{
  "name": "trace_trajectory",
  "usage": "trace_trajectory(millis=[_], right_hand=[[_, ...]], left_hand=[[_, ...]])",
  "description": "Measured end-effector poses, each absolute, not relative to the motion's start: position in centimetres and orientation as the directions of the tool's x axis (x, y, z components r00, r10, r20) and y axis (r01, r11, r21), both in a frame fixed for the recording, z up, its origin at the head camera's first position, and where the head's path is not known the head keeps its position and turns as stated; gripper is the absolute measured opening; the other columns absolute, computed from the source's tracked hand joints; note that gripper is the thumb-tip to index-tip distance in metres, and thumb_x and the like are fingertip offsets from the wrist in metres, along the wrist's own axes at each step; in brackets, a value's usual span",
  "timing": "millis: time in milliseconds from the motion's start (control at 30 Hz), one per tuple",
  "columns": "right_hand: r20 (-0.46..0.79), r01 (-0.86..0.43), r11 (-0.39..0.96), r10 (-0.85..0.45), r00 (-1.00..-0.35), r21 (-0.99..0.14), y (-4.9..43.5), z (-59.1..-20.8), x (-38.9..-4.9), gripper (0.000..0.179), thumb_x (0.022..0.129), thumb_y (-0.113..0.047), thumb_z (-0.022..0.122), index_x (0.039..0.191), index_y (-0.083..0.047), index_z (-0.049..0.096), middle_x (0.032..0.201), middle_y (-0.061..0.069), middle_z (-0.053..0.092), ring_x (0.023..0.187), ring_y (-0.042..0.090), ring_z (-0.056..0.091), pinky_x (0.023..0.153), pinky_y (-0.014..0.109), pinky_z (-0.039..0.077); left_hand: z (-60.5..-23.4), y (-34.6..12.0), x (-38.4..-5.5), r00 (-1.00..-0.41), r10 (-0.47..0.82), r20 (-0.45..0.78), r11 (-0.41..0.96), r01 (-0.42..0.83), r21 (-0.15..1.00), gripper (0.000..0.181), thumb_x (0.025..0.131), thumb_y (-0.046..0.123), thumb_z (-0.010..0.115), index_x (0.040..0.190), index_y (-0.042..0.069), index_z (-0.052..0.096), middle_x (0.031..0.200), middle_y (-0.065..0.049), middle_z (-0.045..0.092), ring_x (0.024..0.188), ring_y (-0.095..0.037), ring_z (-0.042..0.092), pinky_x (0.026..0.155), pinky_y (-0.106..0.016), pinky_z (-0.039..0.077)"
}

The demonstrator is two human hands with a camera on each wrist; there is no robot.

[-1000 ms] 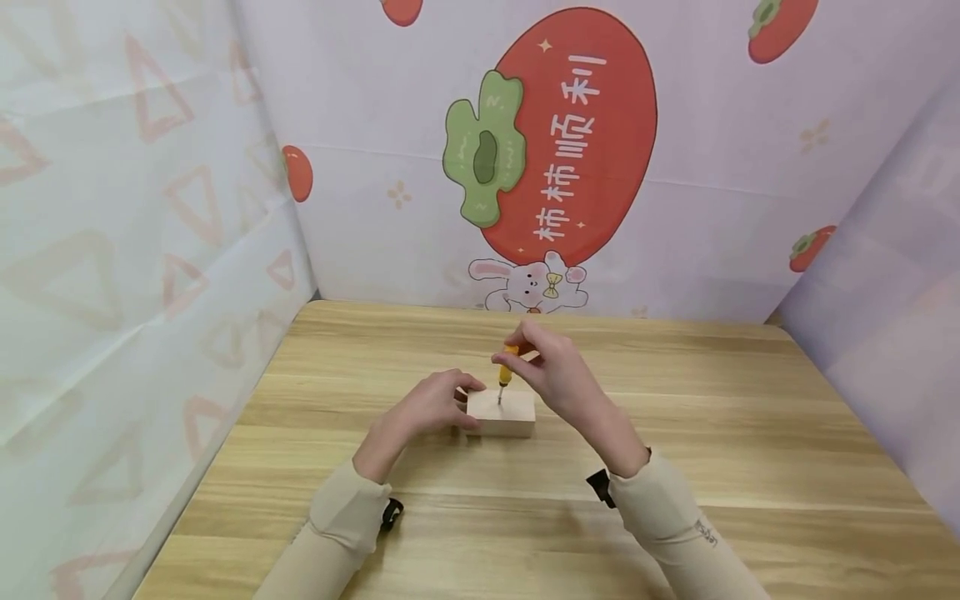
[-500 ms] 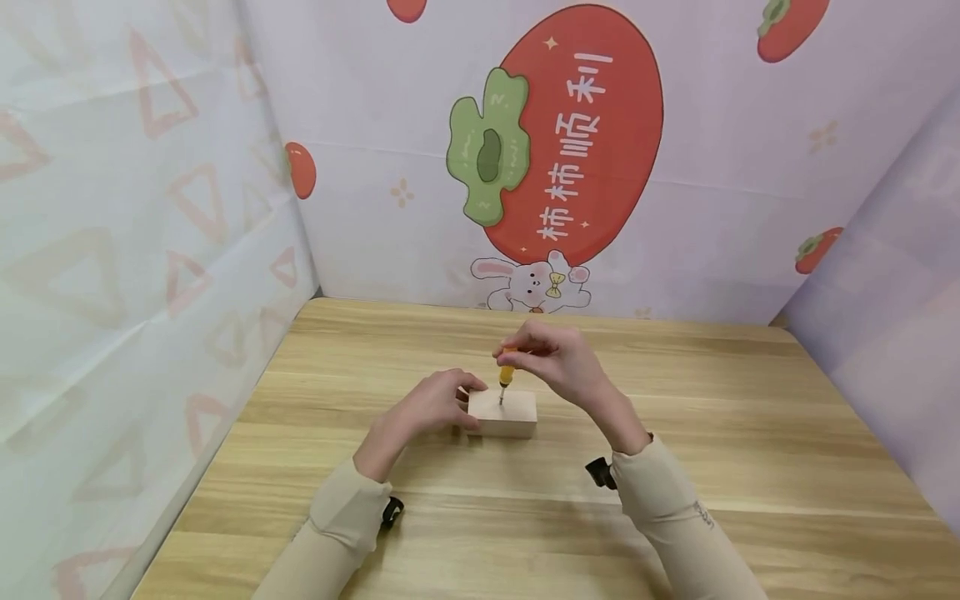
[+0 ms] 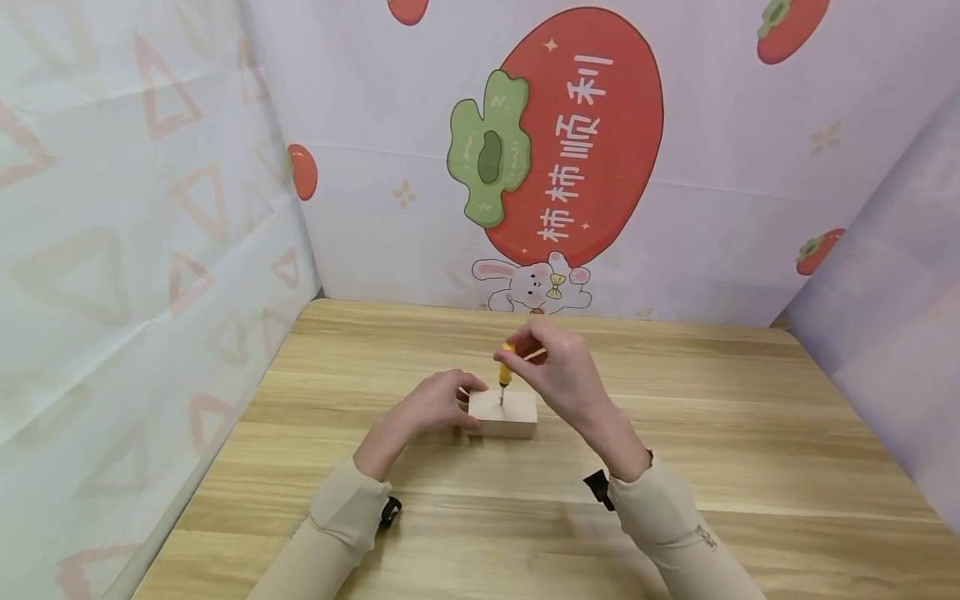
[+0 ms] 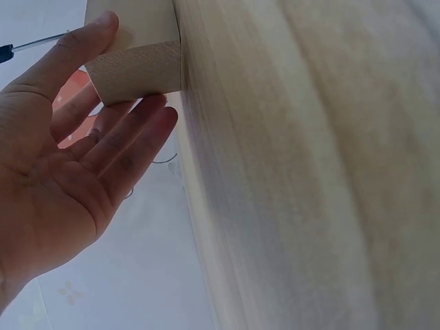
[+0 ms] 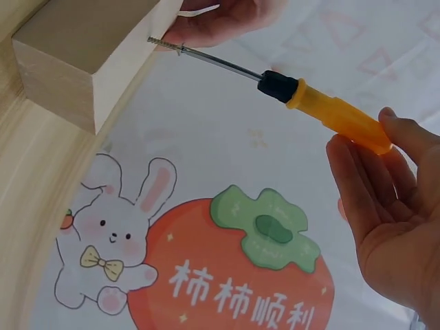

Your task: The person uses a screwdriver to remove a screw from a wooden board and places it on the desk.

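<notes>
A pale wooden block lies on the table, its top face up. My left hand grips the block's left end, thumb on the near side and fingers on the far side; the left wrist view shows the block between them. A screw stands upright in the top face, part of its thread showing. My right hand pinches the yellow handle of a screwdriver near its end, thumb against fingers. The screwdriver's metal shaft meets the screw head, and the tool stands nearly upright over the block.
The wood-grain table spreads around both hands. Behind it hangs a white cloth backdrop printed with a big red persimmon and a rabbit. More cloth lines the left side.
The fingers of my right hand turn on the screwdriver handle, and the wrist tilts up and back down. The left hand and the block stay in place on the table.
</notes>
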State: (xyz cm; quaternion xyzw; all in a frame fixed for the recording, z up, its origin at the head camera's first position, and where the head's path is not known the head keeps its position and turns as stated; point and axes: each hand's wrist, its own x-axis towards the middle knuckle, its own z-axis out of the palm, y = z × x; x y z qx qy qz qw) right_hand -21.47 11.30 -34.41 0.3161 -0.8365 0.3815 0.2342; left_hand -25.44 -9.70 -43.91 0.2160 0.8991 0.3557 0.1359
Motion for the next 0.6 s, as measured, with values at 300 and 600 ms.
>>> trace_trajectory(millis=[300,600], right_hand=[[0.622,-0.696,0.481,-0.334,-0.708,-0.534,11.35,-34.06,-21.52,0.013,0.081,-0.007,0.081,0.086,-0.006,0.07,0.082,0.001,0.073,0.068,0.009,0.068,0.065,0.024,0.059],[0.611,-0.693,0.434,-0.335,-0.717,-0.576,11.42,-34.3,-21.62,0.008,0.082,-0.002,0.078,0.089,-0.006,0.075,0.084,0.002,0.073,0.071,0.01,0.068,0.066,0.024,0.059]], left_hand=[[-43.79,-9.87,-25.43,-0.872,0.481,-0.088,0.65,0.287,0.703,0.055,0.073,0.023,0.088,0.123,0.013,0.069,0.119,-0.002,0.069,0.106,-0.018,0.066,0.095,-0.038,0.053],[-43.74,-9.75,-25.28,-0.875,0.475,-0.094,0.656,0.281,0.701,0.055,0.073,0.024,0.088,0.123,0.014,0.069,0.12,-0.002,0.068,0.107,-0.018,0.066,0.095,-0.038,0.053]])
